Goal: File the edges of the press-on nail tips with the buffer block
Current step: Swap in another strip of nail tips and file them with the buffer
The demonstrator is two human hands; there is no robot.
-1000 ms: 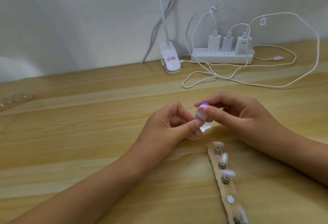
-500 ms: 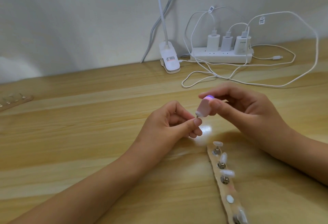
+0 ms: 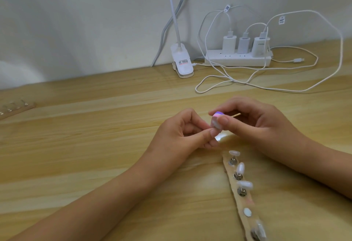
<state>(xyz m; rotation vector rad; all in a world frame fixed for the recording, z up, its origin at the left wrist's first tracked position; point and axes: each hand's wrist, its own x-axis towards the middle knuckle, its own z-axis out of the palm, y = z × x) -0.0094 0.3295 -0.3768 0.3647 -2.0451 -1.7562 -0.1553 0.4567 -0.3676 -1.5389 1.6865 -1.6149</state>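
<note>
My right hand (image 3: 253, 124) pinches a small buffer block (image 3: 216, 121), white with pink and purple layers, between thumb and fingers. My left hand (image 3: 182, 134) pinches a nail tip on its holder between thumb and forefinger, right under the block; the tip itself is hidden by my fingers. The block touches or nearly touches the spot my left fingers hold. A tan strip (image 3: 241, 198) at the lower right carries several white nail tips (image 3: 240, 168) on metal stands.
A white power strip (image 3: 238, 60) with three chargers and looping white cables (image 3: 266, 88) sits at the back right. A lamp clip (image 3: 48, 65) stands beside it. Another tan strip with holders (image 3: 15, 108) lies at the far left on the wooden table (image 3: 76, 155).
My right hand brought the buffer block back down against the piece in my left fingers after lifting it half a second ago. My left hand stayed put.
</note>
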